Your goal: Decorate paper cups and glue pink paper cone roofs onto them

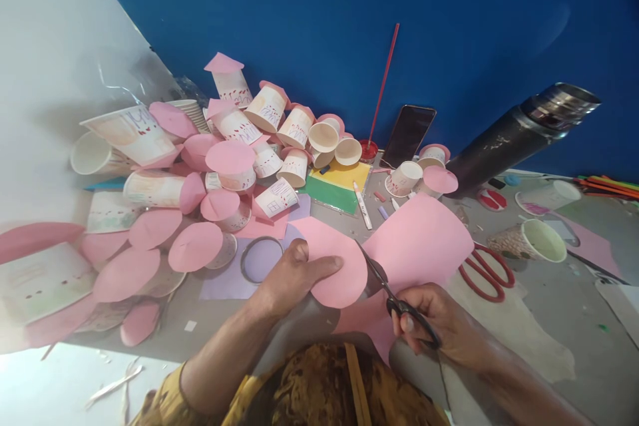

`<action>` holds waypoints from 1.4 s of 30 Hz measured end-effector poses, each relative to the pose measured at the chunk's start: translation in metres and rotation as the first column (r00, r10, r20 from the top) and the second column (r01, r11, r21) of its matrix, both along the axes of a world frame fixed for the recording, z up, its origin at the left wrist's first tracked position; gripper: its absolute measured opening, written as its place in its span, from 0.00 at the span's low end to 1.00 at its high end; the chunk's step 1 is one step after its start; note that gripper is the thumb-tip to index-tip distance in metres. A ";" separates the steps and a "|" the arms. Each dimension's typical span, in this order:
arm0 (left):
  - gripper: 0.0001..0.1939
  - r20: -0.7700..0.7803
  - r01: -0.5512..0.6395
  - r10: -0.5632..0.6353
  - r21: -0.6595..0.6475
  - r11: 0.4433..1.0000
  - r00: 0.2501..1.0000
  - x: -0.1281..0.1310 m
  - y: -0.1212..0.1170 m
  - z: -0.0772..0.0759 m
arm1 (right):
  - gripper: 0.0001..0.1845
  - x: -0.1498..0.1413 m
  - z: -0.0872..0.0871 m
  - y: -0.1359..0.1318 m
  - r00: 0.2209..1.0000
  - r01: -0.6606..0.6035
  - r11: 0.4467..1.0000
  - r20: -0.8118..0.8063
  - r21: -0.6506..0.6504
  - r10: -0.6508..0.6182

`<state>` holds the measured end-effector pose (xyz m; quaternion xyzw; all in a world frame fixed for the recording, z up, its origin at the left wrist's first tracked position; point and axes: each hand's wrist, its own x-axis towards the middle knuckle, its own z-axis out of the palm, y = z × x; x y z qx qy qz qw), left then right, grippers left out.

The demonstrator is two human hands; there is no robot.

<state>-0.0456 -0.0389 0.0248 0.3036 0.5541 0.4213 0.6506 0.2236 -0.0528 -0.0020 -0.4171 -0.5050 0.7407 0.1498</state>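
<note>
1. Head view: the scissors [389, 296] slant from near right to far left, their blades between the round pink piece [344, 279] on the left and the larger pink sheet [424, 236] on the right.
2. The left hand [299, 273] has its grip closed on the round pink piece, thumb on top, fingers hidden beneath; it is the nearer hand to it.
3. The right hand [424, 323] has its grip around the scissors' handles. From here I cannot tell whether the round pink piece and the pink sheet join at the blade tips.
4. The grey bench [182, 319] carries a heap of pink-topped cups [230, 157] to the left, purple paper [214, 286] under a ring [242, 263], and red-handled scissors [490, 271] to the right.
5. At the far side, a phone [409, 135] and a dark flask [499, 140] stand tilted near the blue wall [299, 13].
</note>
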 end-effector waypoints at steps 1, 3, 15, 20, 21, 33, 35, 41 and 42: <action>0.13 0.009 0.000 0.000 -0.005 1.000 1.000 0.000 0.000 -0.001 | 0.30 0.000 0.000 0.000 1.000 -0.003 1.000 0.003 0.001 0.003; 0.13 0.023 0.005 -0.004 -0.012 1.000 1.000 -0.001 -0.001 -0.002 | 0.31 0.000 0.002 0.001 1.000 -0.001 1.000 0.013 0.009 0.001; 0.14 0.043 0.064 -0.064 0.004 0.998 0.997 -0.004 0.002 0.007 | 0.32 0.006 0.004 0.001 0.998 -0.038 0.998 0.049 0.042 0.036; 0.12 0.001 0.137 -0.138 0.034 0.990 0.990 -0.009 0.004 0.009 | 0.33 0.007 0.003 0.001 0.997 -0.059 0.998 0.056 0.032 0.057; 0.12 -0.010 0.141 -0.140 0.044 0.989 0.990 -0.009 0.005 0.010 | 0.33 0.006 0.004 0.002 0.996 -0.065 0.998 0.062 0.028 0.063; 0.09 0.027 0.252 -0.252 0.029 0.967 0.967 -0.010 0.008 0.017 | 0.30 0.008 0.008 0.005 0.992 -0.109 0.993 0.073 0.039 0.106; 0.09 0.048 0.265 -0.266 0.026 0.964 0.963 -0.011 0.009 0.016 | 0.30 0.009 0.007 0.004 0.992 -0.106 0.994 0.070 0.036 0.104; 0.10 0.025 0.335 -0.335 0.024 0.942 0.942 -0.014 0.010 0.013 | 0.33 0.007 0.012 0.006 0.988 -0.128 0.992 0.089 0.010 0.127; 0.10 0.007 0.358 -0.359 0.027 0.933 0.933 -0.014 0.010 0.012 | 0.33 0.007 0.012 0.006 0.987 -0.135 0.991 0.091 -0.001 0.134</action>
